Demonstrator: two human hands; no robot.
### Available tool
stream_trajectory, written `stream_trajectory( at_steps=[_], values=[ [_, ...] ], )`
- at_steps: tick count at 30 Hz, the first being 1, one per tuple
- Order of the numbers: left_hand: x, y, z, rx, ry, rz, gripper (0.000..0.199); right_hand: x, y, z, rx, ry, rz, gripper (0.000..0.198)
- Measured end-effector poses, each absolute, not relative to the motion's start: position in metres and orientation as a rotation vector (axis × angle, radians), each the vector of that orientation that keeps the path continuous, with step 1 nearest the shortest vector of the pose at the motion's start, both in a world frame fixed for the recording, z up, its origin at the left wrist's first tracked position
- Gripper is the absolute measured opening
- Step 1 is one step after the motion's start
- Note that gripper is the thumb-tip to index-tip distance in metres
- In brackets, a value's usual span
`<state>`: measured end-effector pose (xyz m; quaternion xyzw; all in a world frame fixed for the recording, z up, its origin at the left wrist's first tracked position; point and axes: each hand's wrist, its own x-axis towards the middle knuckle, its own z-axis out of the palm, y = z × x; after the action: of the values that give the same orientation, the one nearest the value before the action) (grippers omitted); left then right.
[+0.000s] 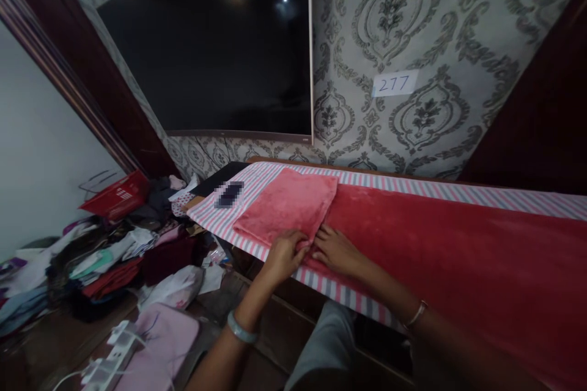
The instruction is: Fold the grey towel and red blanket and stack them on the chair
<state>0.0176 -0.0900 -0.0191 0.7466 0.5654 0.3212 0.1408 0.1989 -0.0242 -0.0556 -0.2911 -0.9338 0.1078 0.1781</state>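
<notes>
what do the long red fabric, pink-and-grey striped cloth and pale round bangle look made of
Long red fabric: likely synthetic plush, given its velvety sheen and brushed-looking patches.
Pink-and-grey striped cloth: perhaps cotton; matte, flat.
Pale round bangle: smooth and thick; jade, glass or plastic, can't tell.

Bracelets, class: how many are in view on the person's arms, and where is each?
2: a thick, pale bangle on the forearm behind the left hand, and a thin bracelet behind the right hand. More could be hidden in shadow or out of frame.
</notes>
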Motion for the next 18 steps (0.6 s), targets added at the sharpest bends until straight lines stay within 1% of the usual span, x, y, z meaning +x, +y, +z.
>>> stream_trajectory(
  at_steps=[3, 6, 9, 11, 12, 15, 18],
  values=[
    [0.017, -0.095, -0.016, 2.213, 1.651, 0.873, 0.018, 0.213, -0.027, -0.059, -0.783, -2.582, 0.321, 0.045],
    [0.013, -0.097, -0.009, 2.251, 1.530, 0.870, 0.018, 0.225, -0.024, -0.060, -0.793, -2.474, 0.374, 0.042],
    [0.009, -0.091, -0.001, 2.180, 1.430, 0.991, 0.030, 0.234, -0.019, -0.058, -0.825, -2.336, 0.413, 0.039],
    [0.006, -0.078, 0.002, 2.131, 1.479, 1.073, 0.041, 0.238, -0.016, -0.054, -0.845, -2.276, 0.425, 0.039],
    [0.006, -0.069, 0.003, 2.136, 1.520, 1.071, 0.043, 0.239, -0.015, -0.053, -0.855, -2.262, 0.428, 0.038],
    [0.009, -0.035, 0.005, 2.246, 1.634, 0.846, 0.044, 0.245, -0.015, -0.051, -0.876, -2.253, 0.418, 0.037],
    [0.019, 0.001, 0.008, 2.340, 1.718, 0.562, 0.055, 0.256, -0.015, -0.056, -0.925, -2.235, 0.376, 0.036]
  ],
)
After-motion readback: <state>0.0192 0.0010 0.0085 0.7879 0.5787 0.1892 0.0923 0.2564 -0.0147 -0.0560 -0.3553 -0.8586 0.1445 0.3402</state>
